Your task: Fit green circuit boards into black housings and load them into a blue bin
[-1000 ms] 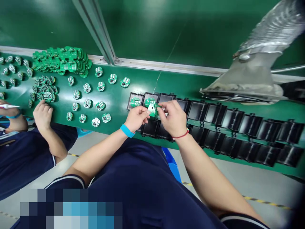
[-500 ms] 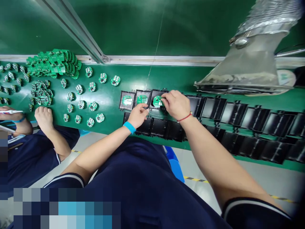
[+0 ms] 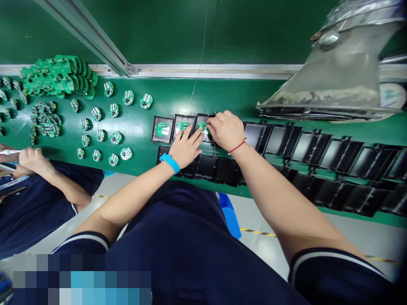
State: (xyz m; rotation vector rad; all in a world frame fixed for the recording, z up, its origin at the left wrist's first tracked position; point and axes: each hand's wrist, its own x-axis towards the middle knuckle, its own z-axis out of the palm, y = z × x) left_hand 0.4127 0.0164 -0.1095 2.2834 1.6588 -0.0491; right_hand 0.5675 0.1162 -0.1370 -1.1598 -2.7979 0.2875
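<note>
My left hand lies flat with its fingers stretched out over the black square housings, fingertips by the third housing of the far row. My right hand is curled, its fingertips pressing a round green circuit board into that third housing. Two more housings to the left each hold a green board. A long double row of black housings without boards runs off to the right on the green belt.
Loose small round boards lie in rows left of the housings, with a heap of green boards at the far left. A co-worker's hand rests at the belt's near edge. A silver foil duct hood hangs over the right.
The board I held up in both hands has gone down into the third housing. My left hand has let go and spread flat. The co-worker's hand has drawn back from the belt.
</note>
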